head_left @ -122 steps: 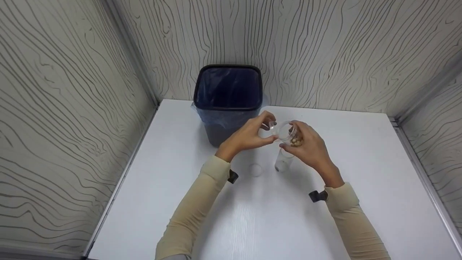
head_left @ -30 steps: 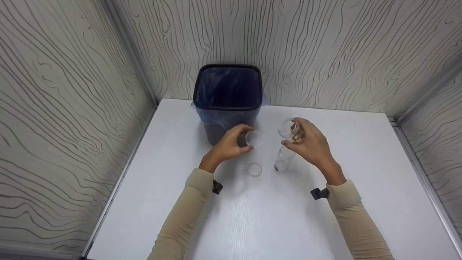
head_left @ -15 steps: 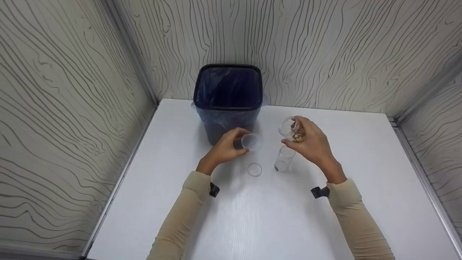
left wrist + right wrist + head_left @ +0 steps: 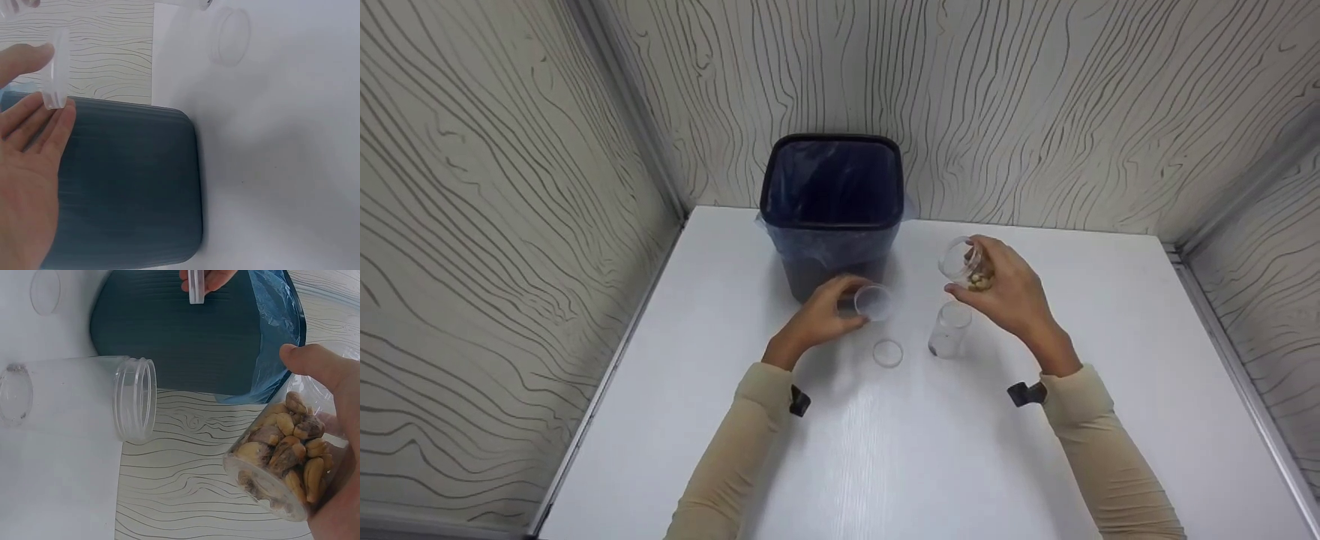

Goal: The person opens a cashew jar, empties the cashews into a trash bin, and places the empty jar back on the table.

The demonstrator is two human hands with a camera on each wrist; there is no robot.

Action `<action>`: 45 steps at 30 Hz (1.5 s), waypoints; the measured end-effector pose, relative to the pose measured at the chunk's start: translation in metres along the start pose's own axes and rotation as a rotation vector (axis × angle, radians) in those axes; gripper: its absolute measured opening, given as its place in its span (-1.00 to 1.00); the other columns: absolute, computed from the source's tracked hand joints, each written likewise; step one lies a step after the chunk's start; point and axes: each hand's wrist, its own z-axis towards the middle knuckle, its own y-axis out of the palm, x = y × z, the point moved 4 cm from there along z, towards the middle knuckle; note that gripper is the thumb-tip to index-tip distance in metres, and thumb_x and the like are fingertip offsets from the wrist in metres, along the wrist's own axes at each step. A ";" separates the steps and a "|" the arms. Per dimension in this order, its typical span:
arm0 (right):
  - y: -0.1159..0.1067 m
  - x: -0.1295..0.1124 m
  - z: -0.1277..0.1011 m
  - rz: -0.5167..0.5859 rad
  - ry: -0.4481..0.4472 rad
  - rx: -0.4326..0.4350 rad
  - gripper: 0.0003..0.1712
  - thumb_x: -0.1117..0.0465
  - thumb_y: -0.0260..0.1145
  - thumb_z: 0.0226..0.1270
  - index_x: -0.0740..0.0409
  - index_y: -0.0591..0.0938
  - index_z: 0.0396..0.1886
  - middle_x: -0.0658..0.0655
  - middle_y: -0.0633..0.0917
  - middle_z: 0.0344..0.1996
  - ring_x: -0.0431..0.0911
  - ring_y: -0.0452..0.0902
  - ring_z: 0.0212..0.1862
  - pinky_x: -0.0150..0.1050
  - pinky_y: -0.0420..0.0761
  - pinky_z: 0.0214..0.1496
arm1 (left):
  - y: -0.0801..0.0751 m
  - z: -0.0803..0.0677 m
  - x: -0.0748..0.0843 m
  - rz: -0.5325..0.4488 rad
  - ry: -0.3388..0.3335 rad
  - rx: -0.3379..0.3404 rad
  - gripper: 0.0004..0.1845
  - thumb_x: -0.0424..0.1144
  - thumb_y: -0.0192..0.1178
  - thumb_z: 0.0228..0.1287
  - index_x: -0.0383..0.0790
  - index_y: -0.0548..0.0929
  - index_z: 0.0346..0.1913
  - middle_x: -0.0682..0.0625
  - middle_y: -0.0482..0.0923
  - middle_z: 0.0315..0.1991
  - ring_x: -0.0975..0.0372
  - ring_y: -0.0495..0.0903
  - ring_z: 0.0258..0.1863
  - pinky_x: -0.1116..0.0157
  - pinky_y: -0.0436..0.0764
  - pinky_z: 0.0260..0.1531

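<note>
Seen from the head camera, a person in beige sleeves works over a white table point(image 4: 885, 450) set against wavy-lined walls. Their left hand point(image 4: 821, 319) pinches a small round clear plastic lid point(image 4: 873, 302) between thumb and curled fingers, just in front of a dark square waste bin lined with a blue bag point(image 4: 832, 210). Their right hand point(image 4: 1009, 296) wraps its fingers round a clear plastic jar partly filled with tan nuts point(image 4: 966, 266), tilted with its open mouth towards the left. Below that jar an empty clear plastic jar point(image 4: 949, 330) stands upright on the table, and a second clear round lid point(image 4: 888, 352) lies flat just to its left.

From the left wrist camera, the held lid point(image 4: 56, 67) shows edge-on, clamped between thumb and fingertips point(image 4: 53, 121) beside the bin wall point(image 4: 129, 185); the loose lid point(image 4: 229, 36) rests on the table.

From the right wrist camera, the nut jar point(image 4: 281, 461) sits in the curled right hand, thumb across it. The empty jar point(image 4: 79, 396) is open-topped, with the bin point(image 4: 180, 332) beyond it.
</note>
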 end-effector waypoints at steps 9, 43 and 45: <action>-0.003 -0.001 0.004 -0.008 -0.011 0.004 -0.07 0.05 0.72 0.13 0.18 0.49 0.44 0.26 0.68 0.19 0.17 0.63 0.21 0.18 0.67 0.24 | 0.000 -0.008 -0.006 0.012 -0.037 0.007 -0.41 -0.40 0.49 0.26 -0.35 0.58 0.34 -0.25 0.63 0.27 -0.02 0.62 0.32 0.05 0.60 0.40; -0.015 -0.003 0.014 -0.042 -0.044 0.043 -0.09 0.02 0.72 0.12 0.18 0.52 0.41 0.23 0.70 0.14 0.16 0.65 0.12 0.16 0.67 0.13 | 0.010 -0.030 -0.037 -0.030 -0.093 0.008 -0.39 -0.41 0.43 0.30 -0.38 0.53 0.39 -0.25 0.58 0.32 -0.07 0.58 0.37 0.06 0.57 0.45; -0.016 -0.003 0.015 -0.041 -0.047 0.046 -0.09 0.02 0.73 0.11 0.18 0.52 0.41 0.23 0.71 0.13 0.15 0.65 0.11 0.16 0.66 0.12 | 0.010 -0.031 -0.039 -0.031 -0.098 0.005 -0.39 -0.41 0.43 0.30 -0.37 0.52 0.40 -0.25 0.57 0.33 -0.08 0.58 0.37 0.05 0.57 0.45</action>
